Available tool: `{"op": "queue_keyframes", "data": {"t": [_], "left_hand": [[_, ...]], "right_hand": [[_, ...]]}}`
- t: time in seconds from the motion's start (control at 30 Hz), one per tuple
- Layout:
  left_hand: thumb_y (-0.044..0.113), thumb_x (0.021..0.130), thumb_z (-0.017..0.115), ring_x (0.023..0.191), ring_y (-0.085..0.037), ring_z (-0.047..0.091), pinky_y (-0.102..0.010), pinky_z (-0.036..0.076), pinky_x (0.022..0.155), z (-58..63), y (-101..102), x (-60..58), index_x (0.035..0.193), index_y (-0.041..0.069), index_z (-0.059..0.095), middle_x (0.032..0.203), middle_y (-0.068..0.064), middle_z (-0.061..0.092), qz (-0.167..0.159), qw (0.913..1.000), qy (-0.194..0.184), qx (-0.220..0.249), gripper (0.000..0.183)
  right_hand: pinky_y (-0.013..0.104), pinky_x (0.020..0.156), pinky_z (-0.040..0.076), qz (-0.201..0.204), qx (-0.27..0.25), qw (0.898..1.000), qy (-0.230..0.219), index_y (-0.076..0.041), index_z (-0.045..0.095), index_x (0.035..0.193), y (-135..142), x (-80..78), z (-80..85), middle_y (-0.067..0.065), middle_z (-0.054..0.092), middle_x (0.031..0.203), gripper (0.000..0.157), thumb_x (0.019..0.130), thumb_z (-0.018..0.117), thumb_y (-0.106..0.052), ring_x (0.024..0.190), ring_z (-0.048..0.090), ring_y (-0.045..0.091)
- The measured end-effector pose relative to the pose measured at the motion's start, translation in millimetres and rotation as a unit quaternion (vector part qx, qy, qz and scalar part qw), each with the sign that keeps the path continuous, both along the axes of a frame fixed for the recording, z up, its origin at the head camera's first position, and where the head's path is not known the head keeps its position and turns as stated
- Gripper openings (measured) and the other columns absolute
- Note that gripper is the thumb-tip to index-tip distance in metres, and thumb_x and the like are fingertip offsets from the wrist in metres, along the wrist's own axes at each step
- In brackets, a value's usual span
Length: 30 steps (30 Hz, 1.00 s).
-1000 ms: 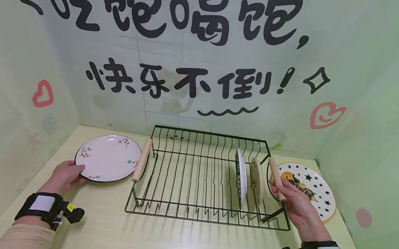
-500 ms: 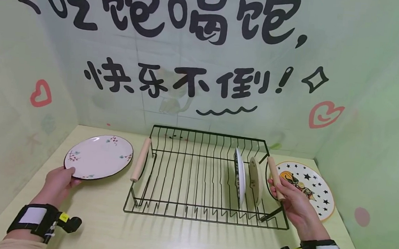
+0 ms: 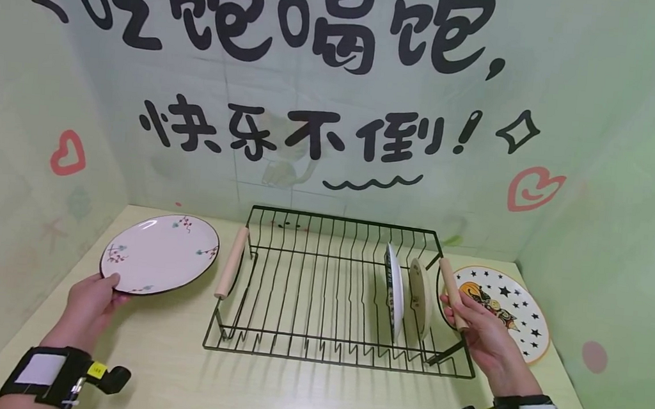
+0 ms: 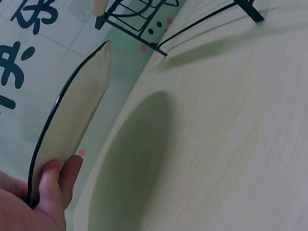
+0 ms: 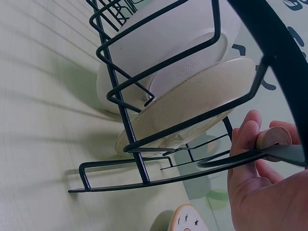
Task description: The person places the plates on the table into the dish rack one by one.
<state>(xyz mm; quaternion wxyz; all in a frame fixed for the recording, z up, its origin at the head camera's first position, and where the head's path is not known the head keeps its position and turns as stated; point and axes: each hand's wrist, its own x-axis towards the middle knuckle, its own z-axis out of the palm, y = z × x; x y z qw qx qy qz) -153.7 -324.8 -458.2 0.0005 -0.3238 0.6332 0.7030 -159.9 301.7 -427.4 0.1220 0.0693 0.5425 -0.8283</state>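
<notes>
My left hand pinches the near-left rim of a white plate with a dark edge and small blossom sprigs. In the left wrist view that plate is tilted above the table, its shadow cast below, with the fingers under it. My right hand grips the wooden handle on the right end of a black wire dish rack. Two plates stand on edge in the rack's right part: a white plate with a dark patterned face and a cream plate beside it.
A plate with stars and an orange rim lies on the table at the right, partly behind my right hand. The rack's left wooden handle is beside the held plate. A printed cloth backdrop encloses the back and sides.
My left hand has moved left with the blossom plate, away from the rack, and the plate is slightly more raised. My right hand stays on the handle.
</notes>
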Motion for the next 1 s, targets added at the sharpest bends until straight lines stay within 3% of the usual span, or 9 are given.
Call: {"op": "queue_keyframes", "data": {"t": [0.1,0.2,0.3,0.37,0.67,0.93,1.0], "left_hand": [[0.018,0.098,0.041,0.059,-0.009,0.053,-0.019,0.048,0.059,5.2,5.1,3.0,0.133,-0.004,0.032,0.07,0.002,0.052,0.013,0.9997,0.008,0.016,0.042],[0.017,0.098,0.041,0.06,-0.009,0.054,-0.019,0.048,0.058,11.5,9.4,7.7,0.132,-0.001,0.034,0.069,0.003,0.054,0.025,0.9989,0.016,0.038,0.039],[0.016,0.098,0.042,0.059,-0.009,0.055,-0.018,0.048,0.057,18.1,14.3,12.4,0.126,0.003,0.038,0.068,0.003,0.053,0.036,0.9969,0.029,0.063,0.031],[0.016,0.097,0.043,0.059,-0.009,0.054,-0.018,0.049,0.058,23.0,17.4,15.2,0.121,0.006,0.04,0.069,0.002,0.052,0.039,0.995,0.042,0.082,0.026],[0.016,0.096,0.049,0.06,-0.008,0.052,-0.02,0.051,0.065,44.4,30.9,23.5,0.11,0.007,0.044,0.072,0.001,0.052,0.028,0.9858,0.117,0.118,0.017],[0.016,0.094,0.053,0.059,-0.008,0.052,-0.019,0.051,0.062,59.9,46.5,26.4,0.093,0.014,0.055,0.07,0.001,0.053,0.001,0.9827,0.138,0.124,0.004],[0.016,0.094,0.053,0.058,-0.008,0.051,-0.019,0.05,0.061,63.0,51.4,26.9,0.087,0.017,0.059,0.068,0.002,0.053,-0.01,0.9818,0.143,0.125,0.009]], "right_hand": [[0.022,0.078,0.048,-0.002,-0.003,1.0,0.0,0.003,0.011,0.147,-0.1,-0.1,-0.8,0.008,0.066,0.107,0.064,0.095,0.049,-0.005,0.084,0.063,0.012],[0.022,0.078,0.048,0.0,-0.018,1.0,0.002,-0.005,0.033,0.144,-0.3,-0.3,-1.8,0.009,0.065,0.108,0.051,0.095,0.049,-0.005,0.085,0.063,0.013],[0.022,0.077,0.048,0.002,-0.029,1.0,0.004,-0.015,0.058,0.126,-0.3,-0.2,-2.3,0.01,0.065,0.108,0.034,0.095,0.049,-0.004,0.084,0.063,0.013],[0.022,0.076,0.049,0.001,-0.029,1.0,0.004,-0.017,0.066,0.112,-0.2,0.1,-2.3,0.01,0.066,0.106,0.027,0.095,0.049,-0.004,0.084,0.063,0.013],[0.021,0.077,0.048,0.005,-0.023,1.0,0.01,-0.019,0.067,0.107,1.6,0.7,-2.6,0.008,0.066,0.105,0.025,0.096,0.049,-0.005,0.084,0.063,0.013],[0.021,0.075,0.049,0.013,-0.038,0.999,0.02,-0.018,0.067,0.108,3.3,1.0,-3.6,0.009,0.066,0.106,0.028,0.097,0.046,-0.004,0.085,0.063,0.013],[0.021,0.075,0.049,0.014,-0.04,0.999,0.022,-0.018,0.067,0.108,3.4,0.9,-3.8,0.008,0.066,0.105,0.028,0.097,0.046,-0.003,0.084,0.063,0.012]]}}
